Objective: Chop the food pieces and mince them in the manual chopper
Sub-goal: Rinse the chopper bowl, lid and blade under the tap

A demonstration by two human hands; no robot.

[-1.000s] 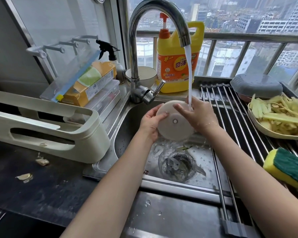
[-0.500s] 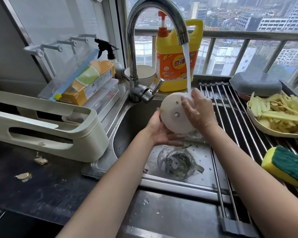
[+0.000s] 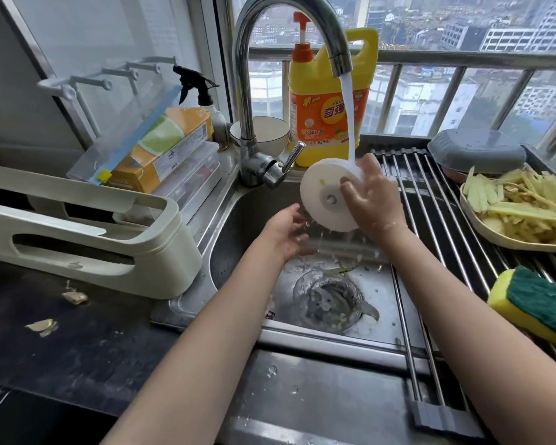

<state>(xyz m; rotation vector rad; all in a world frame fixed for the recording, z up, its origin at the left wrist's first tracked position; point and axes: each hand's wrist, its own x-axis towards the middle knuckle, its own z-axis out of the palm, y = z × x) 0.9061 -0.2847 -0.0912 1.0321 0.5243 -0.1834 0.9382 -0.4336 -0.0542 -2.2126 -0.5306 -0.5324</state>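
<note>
Scanning from the left, we note a dark worktop (image 3: 77, 342) with two garlic-skin scraps (image 3: 42, 326) lying on it. Behind them stands a cream plastic rack (image 3: 87, 239), and behind that a clear lidded box (image 3: 190, 175) carrying an orange carton (image 3: 164, 146). A spray bottle (image 3: 206, 101) stands at the window corner, next to a white bowl (image 3: 264, 133).

We see the chrome tap (image 3: 270, 43) running; its stream falls past a yellow detergent jug (image 3: 328, 114) onto the white chopper lid (image 3: 326, 194), which is held tilted on edge over the steel sink (image 3: 238, 226).

Our left hand (image 3: 286, 232) is just below and left of the lid, palm up, fingers loosely spread, holding nothing; whether it touches the lid we cannot tell. Our right hand (image 3: 369, 197) grips the lid's right rim, fingers curled over its face. Water drips from the lid's lower edge.

In the sink bottom sits the clear chopper bowl (image 3: 328, 300) with its blade inside.

Further right, a roll-up drying rack (image 3: 446, 220) spans the sink. It carries a grey lidded dish (image 3: 475, 149), a cream plate (image 3: 495, 232) of pale yellow vegetable strips (image 3: 527, 210), and a yellow-green sponge (image 3: 536, 303).
</note>
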